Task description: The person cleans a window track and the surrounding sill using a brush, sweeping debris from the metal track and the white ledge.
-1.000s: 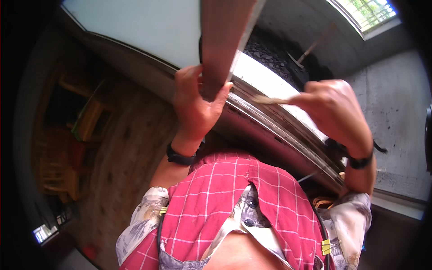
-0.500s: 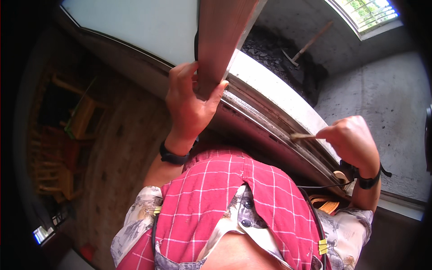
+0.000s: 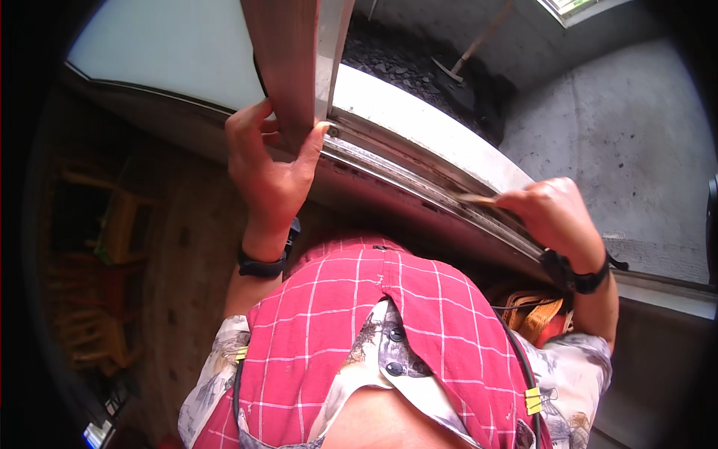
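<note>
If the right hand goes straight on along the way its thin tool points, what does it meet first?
Probably the brown frame post, gripped by the left hand: the right hand aims its thin tool leftward along the sill track. Depth is unclear.

A: What is the left hand (image 3: 269, 168) gripping?
B: It is gripping a brown wooden frame post (image 3: 284, 67), looking smooth and matt.
A: And the sill (image 3: 426, 142)?
B: The sill is looking like pale, smooth stone, with a dull metal track (image 3: 419, 179) running beside it.
A: And the right hand (image 3: 553, 217)?
B: It is holding a thin wooden-looking stick (image 3: 479, 200). The ground outside (image 3: 621, 135) is showing rough grey concrete.
</note>
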### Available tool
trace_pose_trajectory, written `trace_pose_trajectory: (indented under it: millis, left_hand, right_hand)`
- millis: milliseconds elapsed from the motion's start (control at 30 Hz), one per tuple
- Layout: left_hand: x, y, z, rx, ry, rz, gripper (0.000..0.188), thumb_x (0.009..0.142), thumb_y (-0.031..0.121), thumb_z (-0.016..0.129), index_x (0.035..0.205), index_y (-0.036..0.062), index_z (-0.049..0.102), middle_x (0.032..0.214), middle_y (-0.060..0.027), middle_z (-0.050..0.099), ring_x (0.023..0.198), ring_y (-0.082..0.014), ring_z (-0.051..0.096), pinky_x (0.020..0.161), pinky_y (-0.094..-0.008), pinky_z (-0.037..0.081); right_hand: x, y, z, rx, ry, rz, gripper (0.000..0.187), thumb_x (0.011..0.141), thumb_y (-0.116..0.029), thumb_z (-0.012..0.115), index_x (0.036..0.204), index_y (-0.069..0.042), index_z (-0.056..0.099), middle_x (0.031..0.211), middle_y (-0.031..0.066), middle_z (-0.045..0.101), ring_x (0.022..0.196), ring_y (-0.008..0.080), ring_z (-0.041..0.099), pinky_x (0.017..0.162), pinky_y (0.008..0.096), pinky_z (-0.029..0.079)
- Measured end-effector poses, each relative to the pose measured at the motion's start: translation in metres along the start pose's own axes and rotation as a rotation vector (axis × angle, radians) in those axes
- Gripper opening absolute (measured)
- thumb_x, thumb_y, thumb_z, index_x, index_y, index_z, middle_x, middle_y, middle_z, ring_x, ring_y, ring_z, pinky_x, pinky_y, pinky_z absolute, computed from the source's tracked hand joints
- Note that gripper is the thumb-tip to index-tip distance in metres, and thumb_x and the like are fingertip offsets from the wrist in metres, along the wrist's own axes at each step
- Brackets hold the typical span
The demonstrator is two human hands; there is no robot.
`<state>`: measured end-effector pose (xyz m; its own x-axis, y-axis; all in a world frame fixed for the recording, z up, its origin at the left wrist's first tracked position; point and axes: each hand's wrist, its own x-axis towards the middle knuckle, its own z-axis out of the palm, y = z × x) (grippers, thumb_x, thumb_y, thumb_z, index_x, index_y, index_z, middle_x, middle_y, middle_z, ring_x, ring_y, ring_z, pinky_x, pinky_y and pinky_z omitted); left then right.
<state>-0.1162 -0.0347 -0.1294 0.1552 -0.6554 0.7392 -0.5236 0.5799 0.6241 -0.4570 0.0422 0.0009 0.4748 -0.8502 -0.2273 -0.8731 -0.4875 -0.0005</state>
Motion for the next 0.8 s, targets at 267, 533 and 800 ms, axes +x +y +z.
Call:
trace_pose_trajectory:
  millis: [267,533,800]
  left_hand:
    - [0.002,-0.006,0.001,-0.033,-0.011,0.026,0.057,0.071,0.012,0.090,0.117,0.0029,0.057,0.107,-0.0099,0.059,0.080,-0.0202,0.061,0.067,-0.0307,0.052]
    - [-0.001,-0.010,-0.002,-0.006,-0.029,-0.015,0.057,0.071,0.012,0.090,0.117,0.0035,0.057,0.108,-0.0085,0.059,0.081,-0.0182,0.061,0.069,-0.0303,0.052]
    - [0.000,-0.004,0.008,-0.015,-0.033,0.022,0.057,0.070,0.012,0.090,0.116,0.0032,0.058,0.108,-0.0095,0.059,0.080,-0.0193,0.059,0.068,-0.0304,0.052]
  right_hand:
    - [-0.048,-0.007,-0.030,-0.125,-0.039,0.309,0.021,0.072,-0.011,0.066,0.088,-0.020,0.077,0.067,0.0089,0.065,0.067,0.0272,0.067,0.059,0.0376,0.052]
    - [0.009,-0.039,0.029,-0.073,0.220,0.108,0.030,0.079,-0.007,0.065,0.100,-0.025,0.075,0.066,0.0041,0.061,0.061,0.0243,0.064,0.056,0.0358,0.051]
    - [-0.091,0.014,-0.006,-0.274,-0.156,0.583,0.026,0.075,-0.009,0.068,0.093,-0.024,0.077,0.073,0.0099,0.068,0.070,0.0288,0.068,0.065,0.0379,0.054]
